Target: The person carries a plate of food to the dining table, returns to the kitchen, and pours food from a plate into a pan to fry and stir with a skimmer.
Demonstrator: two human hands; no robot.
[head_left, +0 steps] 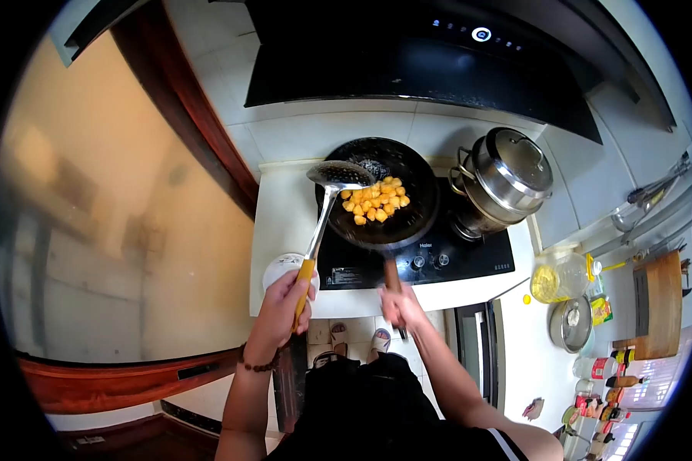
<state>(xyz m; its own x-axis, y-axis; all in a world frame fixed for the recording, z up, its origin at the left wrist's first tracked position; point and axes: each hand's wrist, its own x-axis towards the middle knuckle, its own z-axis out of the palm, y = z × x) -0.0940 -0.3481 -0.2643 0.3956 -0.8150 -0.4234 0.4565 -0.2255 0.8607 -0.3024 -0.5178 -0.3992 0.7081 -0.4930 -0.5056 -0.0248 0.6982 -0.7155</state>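
Note:
My left hand [288, 298] is closed around the yellow handle of a skimmer [341, 175], a long metal tool with a perforated round head. Its head hangs over the left side of a black wok [415, 192]. Golden-brown chunks of food [377, 201] lie together in the middle of the wok; I cannot tell what kind they are. Around the wok's brown handle [392, 275] my right hand [404, 306] is closed, slightly blurred. A white bowl or dish [283, 266] sits on the counter behind my left hand, partly hidden by it.
A steel steamer pot [507, 178] with a glass lid stands on the right burner of the black gas stove [469, 257]. Overhead is a dark range hood [407, 61]. Along the right counter are an oil jug [565, 278], a metal bowl [571, 323] and several bottles.

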